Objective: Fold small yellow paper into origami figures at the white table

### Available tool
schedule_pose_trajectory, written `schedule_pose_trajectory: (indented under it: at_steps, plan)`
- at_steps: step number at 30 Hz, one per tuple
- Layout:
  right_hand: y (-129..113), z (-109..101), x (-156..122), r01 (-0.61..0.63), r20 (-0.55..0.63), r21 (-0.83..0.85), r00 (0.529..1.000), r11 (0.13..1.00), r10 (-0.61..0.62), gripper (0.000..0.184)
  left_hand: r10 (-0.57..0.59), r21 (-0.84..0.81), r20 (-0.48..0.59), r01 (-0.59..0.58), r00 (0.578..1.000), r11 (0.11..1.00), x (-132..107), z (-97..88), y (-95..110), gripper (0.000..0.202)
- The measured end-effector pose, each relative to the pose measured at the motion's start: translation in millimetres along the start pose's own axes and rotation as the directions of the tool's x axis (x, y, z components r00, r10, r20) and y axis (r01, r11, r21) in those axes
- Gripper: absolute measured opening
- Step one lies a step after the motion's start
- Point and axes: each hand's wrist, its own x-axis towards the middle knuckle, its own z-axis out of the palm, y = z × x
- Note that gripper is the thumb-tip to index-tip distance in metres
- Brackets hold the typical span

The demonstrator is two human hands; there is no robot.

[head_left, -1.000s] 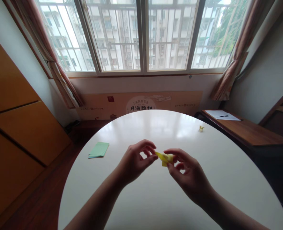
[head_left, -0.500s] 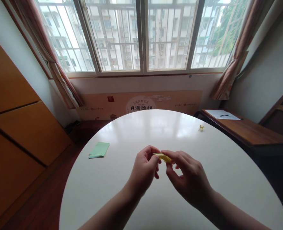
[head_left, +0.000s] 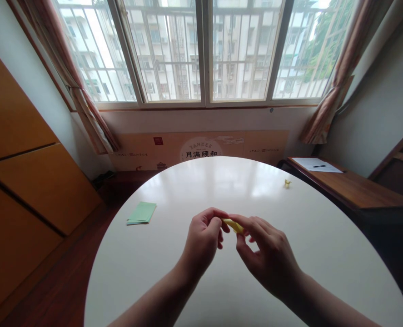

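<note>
A small folded piece of yellow paper (head_left: 234, 225) is held between my two hands, above the middle of the white round table (head_left: 228, 290). My left hand (head_left: 205, 234) pinches its left end between thumb and curled fingers. On the other end, my right hand (head_left: 266, 240) grips it with thumb below and index finger along the top. Fingers cover both ends of the paper, so its full shape is hidden. Far to the right on the table stands a tiny yellow folded-paper figure (head_left: 287, 183). A small stack of green paper sheets (head_left: 142, 212) lies at the left.
Beyond the table is a long printed board (head_left: 133, 145) below a barred window (head_left: 204, 54). A wooden side table (head_left: 375, 188) at the right bears a white sheet (head_left: 310, 164) with a dark pen-like item. An orange-brown cabinet (head_left: 24, 190) stands at left.
My left thumb has shifted slightly up on the yellow paper, and less of its left end shows. My right hand stays almost in place. The camera view has shifted very slightly.
</note>
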Motion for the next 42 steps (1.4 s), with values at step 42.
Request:
schedule_pose_trajectory:
  at_steps: [42]
  plan:
    - [6.8, 0.9, 2.9, -0.462, 0.189, 0.565, 0.879, 0.683, 0.438, 0.024, -0.108, -0.078, 0.122, 0.118, 0.987, 0.99, 4.4, -6.7, 4.4, 0.031]
